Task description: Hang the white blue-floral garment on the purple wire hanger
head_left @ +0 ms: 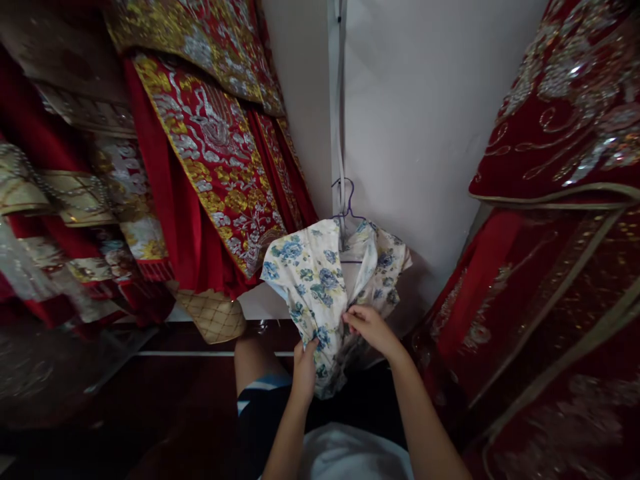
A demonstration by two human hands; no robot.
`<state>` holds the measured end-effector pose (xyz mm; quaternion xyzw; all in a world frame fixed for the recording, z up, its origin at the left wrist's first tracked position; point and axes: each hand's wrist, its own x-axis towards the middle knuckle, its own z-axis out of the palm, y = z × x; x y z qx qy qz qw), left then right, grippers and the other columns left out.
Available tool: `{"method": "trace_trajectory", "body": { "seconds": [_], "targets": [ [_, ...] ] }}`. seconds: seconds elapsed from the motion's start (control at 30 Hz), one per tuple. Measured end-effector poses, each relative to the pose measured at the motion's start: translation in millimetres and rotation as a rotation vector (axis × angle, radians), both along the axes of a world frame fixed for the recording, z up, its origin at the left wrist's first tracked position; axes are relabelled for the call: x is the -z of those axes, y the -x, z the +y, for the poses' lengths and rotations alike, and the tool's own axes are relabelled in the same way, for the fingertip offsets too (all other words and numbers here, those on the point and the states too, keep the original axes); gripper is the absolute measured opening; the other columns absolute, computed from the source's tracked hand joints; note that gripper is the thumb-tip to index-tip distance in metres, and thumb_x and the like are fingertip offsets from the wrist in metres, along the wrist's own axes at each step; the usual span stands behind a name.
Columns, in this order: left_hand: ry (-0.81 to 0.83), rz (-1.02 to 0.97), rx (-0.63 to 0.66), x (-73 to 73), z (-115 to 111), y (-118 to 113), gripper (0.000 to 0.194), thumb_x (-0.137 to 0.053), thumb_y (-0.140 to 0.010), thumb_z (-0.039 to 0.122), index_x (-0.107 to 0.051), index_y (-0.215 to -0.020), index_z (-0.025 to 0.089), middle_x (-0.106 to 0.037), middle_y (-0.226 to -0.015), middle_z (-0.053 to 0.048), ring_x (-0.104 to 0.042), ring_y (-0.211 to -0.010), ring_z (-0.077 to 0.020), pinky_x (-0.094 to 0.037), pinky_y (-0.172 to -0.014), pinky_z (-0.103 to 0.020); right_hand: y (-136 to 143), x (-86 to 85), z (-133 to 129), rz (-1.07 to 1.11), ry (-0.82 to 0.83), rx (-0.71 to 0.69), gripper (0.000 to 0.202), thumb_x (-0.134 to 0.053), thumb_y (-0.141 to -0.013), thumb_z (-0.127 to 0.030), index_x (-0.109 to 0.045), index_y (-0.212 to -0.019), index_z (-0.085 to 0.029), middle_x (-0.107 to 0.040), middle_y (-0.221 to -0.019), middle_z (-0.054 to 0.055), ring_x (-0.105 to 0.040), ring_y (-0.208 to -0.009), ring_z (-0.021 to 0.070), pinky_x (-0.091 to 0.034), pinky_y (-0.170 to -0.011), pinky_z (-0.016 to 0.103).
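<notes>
1. So, a short-sleeved floral top (325, 280), whitish with blue, green and yellow flowers, was held between the fingers of 2 bare hands, its upper part spread out above them.
2. The fingers of the left hand (304, 363) were closed on the top's side edge, low down, thumb against the cloth.
3. The right hand (370, 330) was placed a bit higher. Its thumb and fingertips were pinched together at the front opening, around mid-front.
4. The shoulders were held up by a purple hanger (349, 211), above the fingers of both hands. Its hook was seen at a pale vertical strip (342, 120), though what it was caught on couldn't really be told.
5. Behind all that, beyond the fingertips, a plain light wall (410, 120) was seen.
6. Well left of the left fingers, a red costume (215, 147) was hung, heavily embroidered in gold and silver. A gold quilted piece (210, 317) was seen below it, nearer those fingers.
7. Well right of the right fingers, a beaded red garment (560, 140) was hung.
8. Below the left fingers, dark shorts (263, 390) with blue and white stripes were worn.
</notes>
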<state>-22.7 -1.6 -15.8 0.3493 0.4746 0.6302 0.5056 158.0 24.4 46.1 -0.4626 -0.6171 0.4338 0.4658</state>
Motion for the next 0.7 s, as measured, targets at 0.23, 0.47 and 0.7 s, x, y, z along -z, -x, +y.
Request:
{"method": "trace_trajectory", "body": {
  "seconds": [0.23, 0.47, 0.7],
  "targets": [
    [-0.264, 0.291, -0.299, -13.7, 7.0, 39.1, 0.033, -0.070, -0.072, 0.041, -0.063, -0.093, 0.017, -0.065, -0.093, -0.005, -0.060, -0.091, -0.0222, -0.045, -0.087, -0.033, 0.9, -18.2, -11.4, 0.038, -0.004, 0.026, 0.027, -0.066, -0.074, -0.038, -0.057, -0.058, -0.018, -0.055, -0.050, -0.003, -0.051, -0.051, 0.0128, -0.036, -0.054, 0.024],
    [-0.572, 0.674, -0.018, -45.5, 0.6, -15.5, 0.023, -0.063, -0.080, 0.024, -0.060, -0.102, 0.019, -0.061, -0.102, -0.007, -0.057, -0.098, -0.0215, -0.042, -0.086, -0.031, 6.9, -29.4, -19.3, 0.087, 0.115, -0.088, 0.024, -0.067, -0.071, -0.036, -0.058, -0.060, -0.017, -0.056, -0.047, -0.003, -0.046, -0.041, 0.0093, -0.033, -0.044, 0.021],
    [-0.558, 0.638, 0.290, -58.9, 9.3, -39.6, 0.012, -0.054, -0.084, 0.019, -0.056, -0.073, 0.017, -0.056, -0.069, 0.001, -0.053, -0.068, -0.0138, -0.040, -0.068, -0.024, -1.1, -39.1, -25.9, 0.159, 0.279, -0.075, 0.023, -0.066, -0.066, -0.038, -0.064, -0.062, -0.015, -0.062, -0.051, 0.001, -0.044, -0.036, 0.0067, -0.025, -0.038, 0.020]
  ]
}}
